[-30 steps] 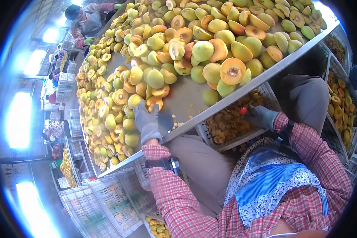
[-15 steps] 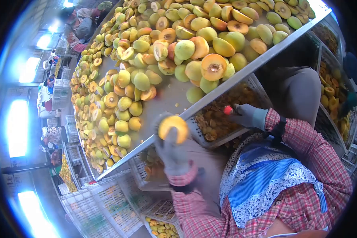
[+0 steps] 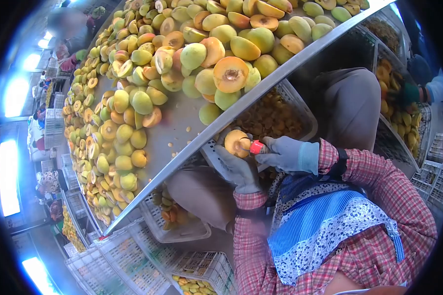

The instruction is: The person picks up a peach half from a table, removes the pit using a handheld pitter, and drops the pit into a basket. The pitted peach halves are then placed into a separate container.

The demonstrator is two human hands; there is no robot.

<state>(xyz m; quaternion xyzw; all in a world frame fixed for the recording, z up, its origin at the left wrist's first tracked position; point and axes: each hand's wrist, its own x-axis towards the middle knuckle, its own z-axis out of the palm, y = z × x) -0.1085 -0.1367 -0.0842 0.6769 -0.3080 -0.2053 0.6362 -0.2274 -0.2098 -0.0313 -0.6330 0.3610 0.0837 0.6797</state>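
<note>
My left hand (image 3: 238, 168), in a grey glove, is closed around a peach half (image 3: 234, 142) with its orange cut face up. My right hand (image 3: 286, 152), gloved too, grips a small tool with a red handle (image 3: 256, 146). The tool's tip meets the cut face near its middle; its exact shape is hard to make out. Both hands are over a crate (image 3: 307, 120) of brownish fruit scraps, just below the metal edge of the table (image 3: 192, 152). Many peach halves (image 3: 231, 74) are heaped on that table.
At the lower left, a crate (image 3: 150, 221) holds some fruit pieces, and a white crate (image 3: 216, 265) stands beyond it. A co-worker's gloved hand (image 3: 412, 93) is over a crate of halves (image 3: 403, 120) at right. Another person (image 3: 66, 29) stands across the table.
My left hand has moved from the table's edge, right and toward me, with the peach half. My right hand has brought the red-handled tool left to the fruit. The view has shifted slightly.
</note>
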